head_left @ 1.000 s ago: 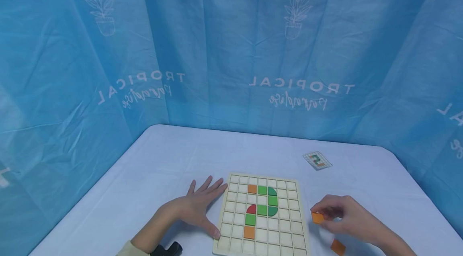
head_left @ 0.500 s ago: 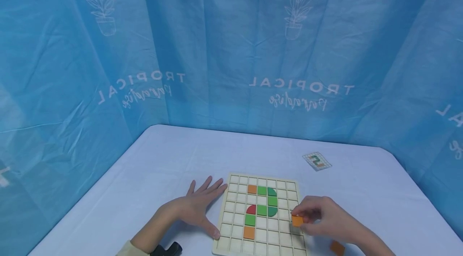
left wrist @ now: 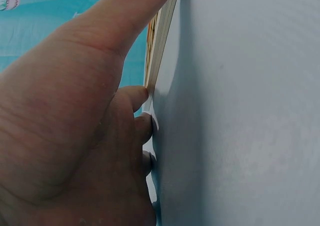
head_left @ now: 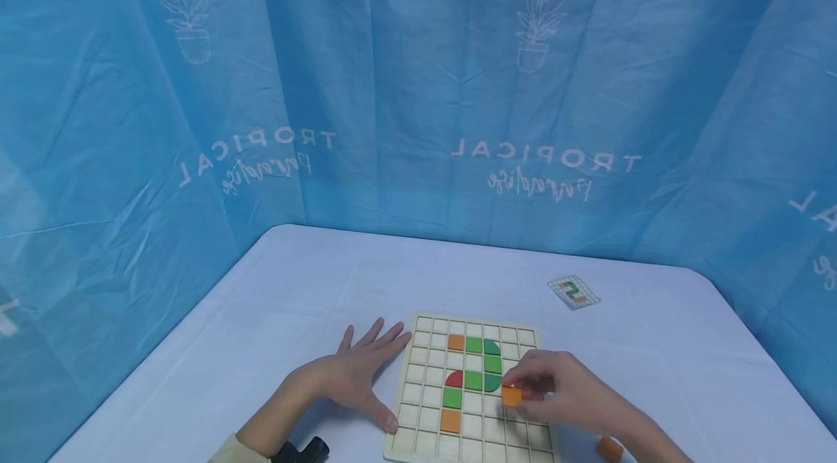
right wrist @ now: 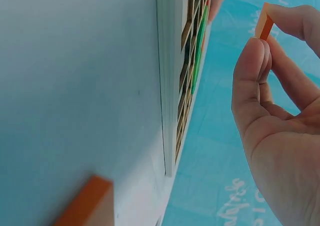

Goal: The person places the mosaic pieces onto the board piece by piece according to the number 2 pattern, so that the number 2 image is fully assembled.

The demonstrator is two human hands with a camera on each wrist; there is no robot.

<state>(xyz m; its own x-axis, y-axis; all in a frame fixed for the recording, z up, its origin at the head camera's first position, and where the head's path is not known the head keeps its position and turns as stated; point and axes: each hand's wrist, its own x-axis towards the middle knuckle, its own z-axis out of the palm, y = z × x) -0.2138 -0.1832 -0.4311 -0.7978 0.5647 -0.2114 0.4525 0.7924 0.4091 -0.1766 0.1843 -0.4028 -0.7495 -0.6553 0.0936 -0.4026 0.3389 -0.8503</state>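
A wooden grid board point(head_left: 428, 441) lies on the white table, with orange, green and red tiles set in some of its cells. My right hand point(head_left: 565, 394) pinches an orange square tile point(head_left: 512, 396) between fingertips and thumb, above the board's right half. In the right wrist view, that tile point(right wrist: 264, 23) is seen edge-on, held clear of the board point(right wrist: 172, 85). My left hand point(head_left: 356, 376) is spread at the board's left edge, thumb and a fingertip touching it. In the left wrist view, the left hand point(left wrist: 65, 116) lies along the board's side point(left wrist: 162, 40).
Another orange tile point(head_left: 609, 448) lies on the table right of the board, under the right forearm. A small pattern card point(head_left: 573, 291) lies beyond the board at the back right. A black object point(head_left: 304, 452) shows by the left wrist. Blue curtains point(head_left: 418, 85) surround the table.
My right hand has carried the orange tile leftward from beside the board to over its cells. The left hand and the board have stayed in place.
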